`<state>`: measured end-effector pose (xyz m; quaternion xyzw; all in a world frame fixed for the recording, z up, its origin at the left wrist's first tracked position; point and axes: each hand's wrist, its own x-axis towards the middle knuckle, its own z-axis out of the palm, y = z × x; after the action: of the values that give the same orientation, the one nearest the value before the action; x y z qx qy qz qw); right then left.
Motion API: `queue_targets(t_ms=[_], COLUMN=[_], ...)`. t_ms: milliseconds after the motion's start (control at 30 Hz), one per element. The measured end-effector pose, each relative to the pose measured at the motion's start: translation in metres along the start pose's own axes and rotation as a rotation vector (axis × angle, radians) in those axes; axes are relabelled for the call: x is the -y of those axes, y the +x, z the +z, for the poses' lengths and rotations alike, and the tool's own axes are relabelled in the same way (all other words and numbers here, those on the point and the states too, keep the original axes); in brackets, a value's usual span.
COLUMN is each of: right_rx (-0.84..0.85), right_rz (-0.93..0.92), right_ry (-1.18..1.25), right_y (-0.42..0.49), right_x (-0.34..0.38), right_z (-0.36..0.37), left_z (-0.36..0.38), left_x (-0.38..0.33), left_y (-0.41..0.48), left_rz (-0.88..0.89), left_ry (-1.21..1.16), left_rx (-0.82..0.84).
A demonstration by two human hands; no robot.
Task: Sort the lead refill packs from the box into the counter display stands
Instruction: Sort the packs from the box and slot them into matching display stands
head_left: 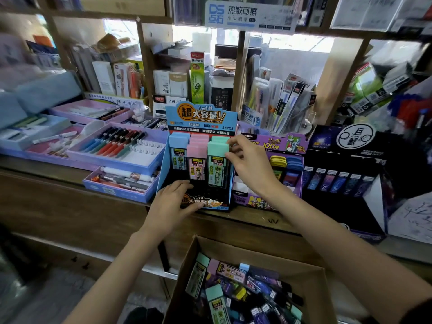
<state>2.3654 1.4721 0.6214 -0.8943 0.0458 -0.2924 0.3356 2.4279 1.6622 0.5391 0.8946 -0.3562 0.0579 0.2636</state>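
Pinching the mint cap of a green pack (217, 166) between thumb and fingertips of the right hand (251, 166), with the pack upright in the front right slot of the blue stand (163, 160). Gripping that stand's front wall with the left hand (173, 203), thumb over the rim, fingers across the printed front. Just left of the green pack, a pink pack (197, 166) in the middle slot and a blue pack (178, 156) at the left, both upright, with more caps showing in the row behind. On the wooden tabletop (268, 222), just right of the blue stand, a purple stand (254, 199); beyond it, a black stand (339, 163) with a row of dark packs. To the left, pen trays (117, 146). Below the tabletop edge, an open cardboard box (257, 250) with loose packs (245, 291) lying jumbled inside: green, pink, blue, purple, black.
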Motion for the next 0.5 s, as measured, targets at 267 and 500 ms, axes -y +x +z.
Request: queue_targets(t_ms=[267, 500], right_rx=[0.019, 0.043], right_rz=[-0.042, -0.033], right_ry=[-0.085, -0.085], right_y=[0.0088, 0.0062], right_x=[-0.001, 0.0004], right_z=[-0.0028, 0.0072], left_z=[0.0004, -0.0008], left_x=[0.0005, -0.0016], left_y=[0.0011, 0.0001], left_rz=[-0.011, -0.026], left_ry=[-0.005, -0.025], left_rx=[0.006, 0.003])
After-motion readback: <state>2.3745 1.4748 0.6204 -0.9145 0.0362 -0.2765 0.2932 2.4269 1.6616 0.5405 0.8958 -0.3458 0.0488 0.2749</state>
